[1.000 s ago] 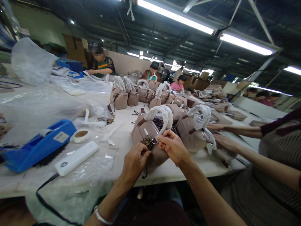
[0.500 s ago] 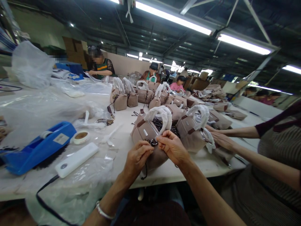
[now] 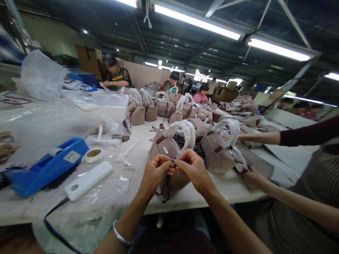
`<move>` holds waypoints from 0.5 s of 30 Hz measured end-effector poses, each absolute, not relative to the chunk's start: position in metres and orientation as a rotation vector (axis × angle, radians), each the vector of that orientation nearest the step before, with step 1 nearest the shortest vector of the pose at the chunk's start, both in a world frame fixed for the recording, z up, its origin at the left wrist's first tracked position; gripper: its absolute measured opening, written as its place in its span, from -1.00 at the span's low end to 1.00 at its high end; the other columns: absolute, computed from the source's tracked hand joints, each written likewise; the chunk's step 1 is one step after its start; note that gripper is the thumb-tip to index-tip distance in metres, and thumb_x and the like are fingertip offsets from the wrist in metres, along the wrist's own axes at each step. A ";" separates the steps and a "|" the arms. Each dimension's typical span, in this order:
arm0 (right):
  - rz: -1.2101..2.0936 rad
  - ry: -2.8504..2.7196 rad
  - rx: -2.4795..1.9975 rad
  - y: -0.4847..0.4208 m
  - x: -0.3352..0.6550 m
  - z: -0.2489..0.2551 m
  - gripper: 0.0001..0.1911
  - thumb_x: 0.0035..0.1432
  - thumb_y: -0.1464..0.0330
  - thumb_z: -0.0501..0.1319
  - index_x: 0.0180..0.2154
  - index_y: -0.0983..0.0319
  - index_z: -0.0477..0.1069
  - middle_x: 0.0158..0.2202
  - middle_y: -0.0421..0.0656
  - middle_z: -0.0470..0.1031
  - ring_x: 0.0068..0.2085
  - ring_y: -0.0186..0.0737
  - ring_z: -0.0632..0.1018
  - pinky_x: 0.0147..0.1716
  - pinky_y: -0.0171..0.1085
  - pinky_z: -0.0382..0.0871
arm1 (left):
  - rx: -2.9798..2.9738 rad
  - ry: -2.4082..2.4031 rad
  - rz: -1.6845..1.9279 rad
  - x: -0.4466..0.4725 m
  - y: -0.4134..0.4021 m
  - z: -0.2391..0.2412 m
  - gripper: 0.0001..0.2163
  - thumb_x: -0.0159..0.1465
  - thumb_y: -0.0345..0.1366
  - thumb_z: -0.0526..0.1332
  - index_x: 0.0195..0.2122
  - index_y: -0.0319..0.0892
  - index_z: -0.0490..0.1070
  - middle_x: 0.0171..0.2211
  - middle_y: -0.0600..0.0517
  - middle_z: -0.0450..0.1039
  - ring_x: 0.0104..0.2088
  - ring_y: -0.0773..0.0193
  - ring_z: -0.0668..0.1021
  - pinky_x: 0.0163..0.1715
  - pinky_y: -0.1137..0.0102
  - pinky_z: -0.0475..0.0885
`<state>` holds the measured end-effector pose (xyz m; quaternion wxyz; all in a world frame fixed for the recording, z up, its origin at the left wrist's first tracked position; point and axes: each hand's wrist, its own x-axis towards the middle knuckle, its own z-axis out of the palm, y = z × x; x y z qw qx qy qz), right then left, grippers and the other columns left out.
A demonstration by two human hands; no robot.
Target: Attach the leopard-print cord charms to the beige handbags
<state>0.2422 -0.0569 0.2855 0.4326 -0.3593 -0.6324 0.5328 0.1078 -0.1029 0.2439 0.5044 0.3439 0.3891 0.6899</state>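
In front of me on the table stands a taupe handbag, its handles wrapped in white paper and dark patterned stuff in its opening. Over its front, my left hand and my right hand meet fingertip to fingertip. Both pinch a small dark metal ring, mostly covered by the fingers. A dark cord with a knotted end dangles below my left hand against the bag. Beside it, on the right, is a second taupe handbag with wrapped handles.
Left of me lie a blue tape dispenser, a tape roll, a white corded device and clear plastic sheeting. More handbags stand farther back. A co-worker's arms reach in from the right; other people sit beyond.
My fingers have closed in over the metal ring, which showed more before. The cord hangs lower beneath my left hand. The co-worker's hands have moved apart, one farther back, one nearer the edge.
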 end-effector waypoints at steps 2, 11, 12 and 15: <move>1.239 -1.648 -0.932 -0.058 0.241 0.286 -0.76 -0.03 0.30 0.35 -0.47 0.22 0.30 -0.55 -0.31 0.38 -0.51 -0.38 0.40 -0.49 -0.37 0.28 | 0.789 0.901 1.664 0.107 -0.102 0.243 -0.72 0.05 -0.19 0.42 -0.36 -0.26 0.42 -0.49 0.04 0.56 -0.54 0.39 0.58 -0.50 0.54 0.51; 0.859 -1.843 -1.004 -0.062 0.239 0.280 -0.87 0.03 0.36 0.25 -0.47 0.22 0.31 -0.54 -0.31 0.36 -0.52 -0.39 0.34 -0.52 -0.39 0.21 | 0.652 0.688 1.550 0.106 -0.098 0.238 -0.71 0.04 -0.23 0.44 -0.40 -0.26 0.37 -0.50 0.06 0.52 -0.58 0.47 0.52 -0.58 0.62 0.46; 0.829 -1.859 -1.007 -0.063 0.240 0.280 -0.88 0.03 0.37 0.24 -0.48 0.22 0.31 -0.55 -0.31 0.35 -0.53 -0.39 0.34 -0.53 -0.39 0.20 | 0.641 0.678 1.547 0.107 -0.098 0.238 -0.71 0.03 -0.23 0.45 -0.40 -0.26 0.37 -0.50 0.07 0.51 -0.58 0.48 0.51 -0.58 0.63 0.46; 0.759 -1.893 -1.009 -0.064 0.239 0.280 -0.88 0.02 0.39 0.23 -0.49 0.21 0.30 -0.57 -0.32 0.34 -0.55 -0.40 0.32 -0.54 -0.40 0.17 | 0.609 0.670 1.548 0.109 -0.098 0.238 -0.69 -0.01 -0.24 0.48 -0.42 -0.27 0.38 -0.53 0.10 0.49 -0.61 0.50 0.50 -0.60 0.64 0.45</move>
